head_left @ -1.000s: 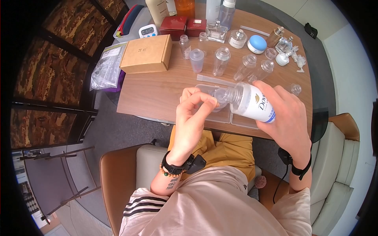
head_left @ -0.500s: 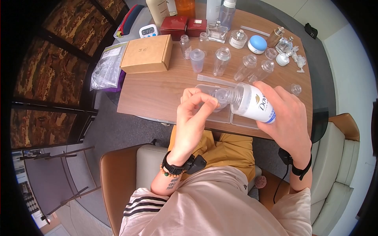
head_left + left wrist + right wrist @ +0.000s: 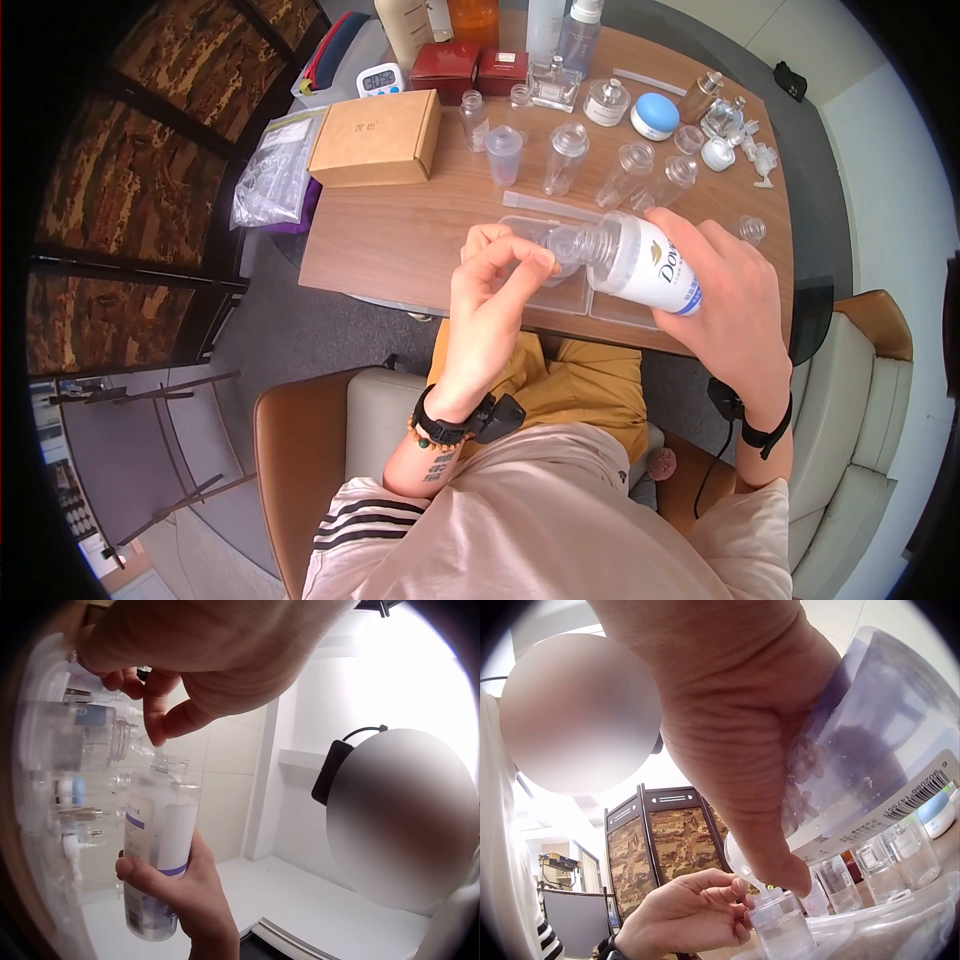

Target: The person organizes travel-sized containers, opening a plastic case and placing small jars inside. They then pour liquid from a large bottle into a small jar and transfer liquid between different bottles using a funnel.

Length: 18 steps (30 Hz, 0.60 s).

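Observation:
My right hand (image 3: 725, 285) grips a clear Dove bottle (image 3: 640, 262) with a white label, tipped so its open threaded neck points left. Under that neck, a small clear funnel (image 3: 741, 861) narrows down to the mouth of a small clear bottle (image 3: 781, 934). Thumb and index finger of my left hand (image 3: 490, 290) pinch the funnel at its edge. In the left wrist view the small bottle's threaded neck (image 3: 124, 741) lies close beside the funnel and the Dove bottle's opening. A shallow clear tray (image 3: 575, 303) is beneath both hands, partly hidden by them.
Several clear empty bottles (image 3: 566, 160) stand just behind my hands. A brown cardboard box (image 3: 370, 140) sits to the left, near a white timer (image 3: 380, 80). Red boxes (image 3: 445, 68), a blue-lidded jar (image 3: 655, 116) and tall bottles (image 3: 405, 30) line the back.
Both hands keep their holds in nearly the same place. The head view has shifted slightly, and the Dove bottle's label shows a little less of its lettering.

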Motion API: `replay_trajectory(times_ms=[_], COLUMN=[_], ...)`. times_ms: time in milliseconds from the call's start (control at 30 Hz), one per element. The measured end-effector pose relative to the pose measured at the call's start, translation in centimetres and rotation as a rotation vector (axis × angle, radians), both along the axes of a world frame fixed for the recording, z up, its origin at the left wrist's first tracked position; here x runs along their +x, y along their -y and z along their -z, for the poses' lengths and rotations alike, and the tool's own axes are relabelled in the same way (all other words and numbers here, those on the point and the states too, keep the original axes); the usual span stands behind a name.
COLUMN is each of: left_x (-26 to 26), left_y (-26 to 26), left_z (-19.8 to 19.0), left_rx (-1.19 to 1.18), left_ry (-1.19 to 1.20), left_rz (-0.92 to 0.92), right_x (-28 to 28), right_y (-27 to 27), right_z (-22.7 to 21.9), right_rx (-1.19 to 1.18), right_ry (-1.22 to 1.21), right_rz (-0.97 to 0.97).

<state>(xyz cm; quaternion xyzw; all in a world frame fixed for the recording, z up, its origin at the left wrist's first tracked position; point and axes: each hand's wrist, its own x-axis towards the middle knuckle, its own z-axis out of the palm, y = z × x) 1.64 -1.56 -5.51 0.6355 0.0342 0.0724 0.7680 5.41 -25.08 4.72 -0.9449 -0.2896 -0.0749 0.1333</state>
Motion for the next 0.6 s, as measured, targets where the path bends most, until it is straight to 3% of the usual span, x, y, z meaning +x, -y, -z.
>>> replay_trajectory(times_ms=[600], left_x=[0.03], left_y=[-0.1], left_z=[0.0], left_rx=[-0.005], left_ry=[0.015], left_rz=[0.01], right_x=[0.02], right_y=[-0.02], right_z=[0.2], right_rx=[0.009], right_ry=[-0.002], right_rz=[-0.002])
